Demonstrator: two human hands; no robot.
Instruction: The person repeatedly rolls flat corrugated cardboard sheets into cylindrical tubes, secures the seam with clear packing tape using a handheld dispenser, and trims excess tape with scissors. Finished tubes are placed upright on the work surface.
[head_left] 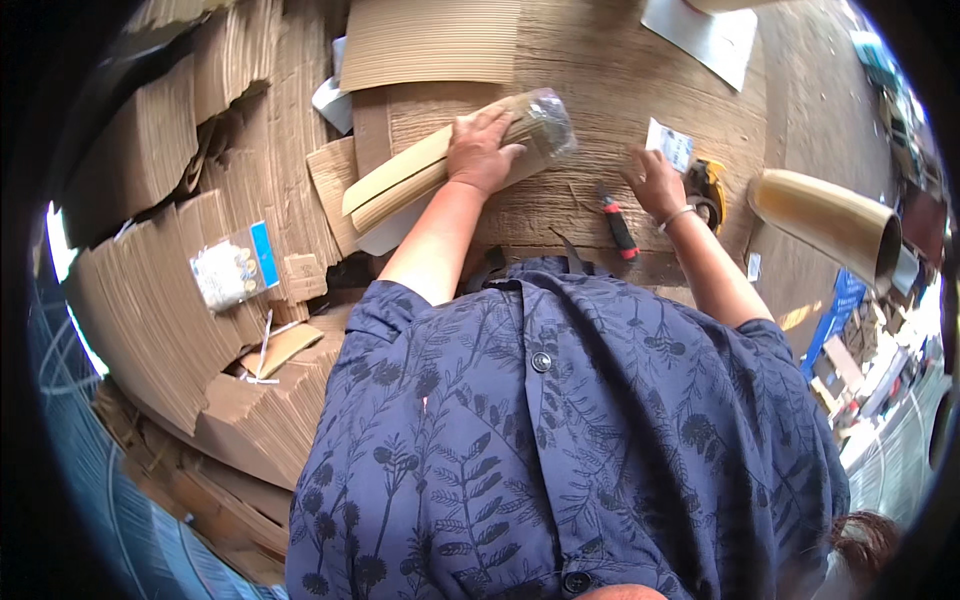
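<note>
My left hand (484,150) rests over a long tan corrugated cardboard bundle (400,180), its fingers curved across the top and the thumb on the near side. Clear plastic (550,122) covers the bundle's far right end. To the right, my right hand (657,186) hovers low over the wooden table with fingers apart and slightly bent. Just beyond its fingers is a small white printed card (672,146), partly covered by the hand. Beside the right wrist sits a yellow and black tape dispenser (712,190). A red and black hand tool (620,228) lies between my arms.
Stacked corrugated cardboard (150,300) fills the left side, with a clear bag of small parts (234,268) on it. A corrugated sheet (430,42) lies at the back, and a white sheet (705,40) at the back right. A brown tube (830,222) stands at the right.
</note>
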